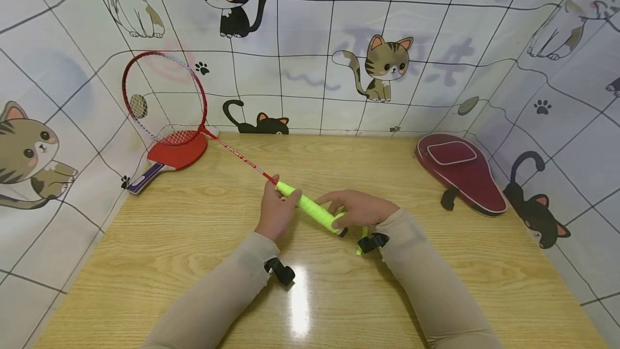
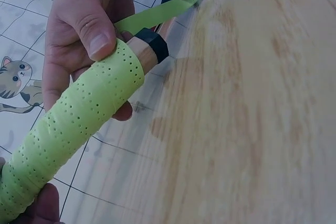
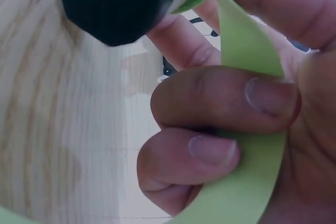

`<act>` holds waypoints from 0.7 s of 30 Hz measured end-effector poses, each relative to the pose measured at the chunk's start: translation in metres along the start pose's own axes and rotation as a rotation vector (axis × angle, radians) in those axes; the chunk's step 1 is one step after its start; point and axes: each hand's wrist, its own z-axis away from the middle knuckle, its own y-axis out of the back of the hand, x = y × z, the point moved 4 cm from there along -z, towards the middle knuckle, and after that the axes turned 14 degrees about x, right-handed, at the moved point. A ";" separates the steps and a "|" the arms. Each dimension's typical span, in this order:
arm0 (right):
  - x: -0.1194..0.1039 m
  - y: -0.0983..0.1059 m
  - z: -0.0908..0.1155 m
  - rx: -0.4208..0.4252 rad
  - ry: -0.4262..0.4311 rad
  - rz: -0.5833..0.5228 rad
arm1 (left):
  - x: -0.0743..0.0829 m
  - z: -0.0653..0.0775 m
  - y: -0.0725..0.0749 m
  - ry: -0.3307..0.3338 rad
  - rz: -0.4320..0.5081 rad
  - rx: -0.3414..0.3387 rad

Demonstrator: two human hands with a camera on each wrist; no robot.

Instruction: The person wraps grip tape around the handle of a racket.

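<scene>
A red and white badminton racket [image 1: 237, 156] slants across the head view, its head up at the back left. My left hand [image 1: 276, 209] grips the upper end of the handle, thumb on top. Neon yellow-green perforated grip tape [image 2: 79, 111] is wound around the handle in overlapping turns. Near the butt, a short band of bare wood shows before the black end cap [image 2: 157, 43]. My right hand [image 1: 360, 208] holds the tape there, thumb pressing its last turn. In the right wrist view, the loose tape tail [image 3: 236, 182] runs under the curled fingers [image 3: 210, 98].
At the back left, a red table tennis bat [image 1: 186, 152] lies on the wooden table [image 1: 194, 241], behind it the racket's head. A dark red bat case [image 1: 460, 174] lies at the right. Cat-patterned sheeting [image 1: 310, 69] walls the back and sides.
</scene>
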 end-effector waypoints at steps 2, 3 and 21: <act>0.001 0.001 0.000 -0.002 0.009 0.023 | 0.000 0.000 0.000 0.004 -0.006 0.010; 0.002 0.001 -0.001 -0.002 0.019 0.039 | 0.000 0.000 0.000 0.007 -0.009 0.016; 0.001 0.005 0.001 -0.012 0.048 0.049 | 0.000 0.001 0.000 0.008 -0.001 0.036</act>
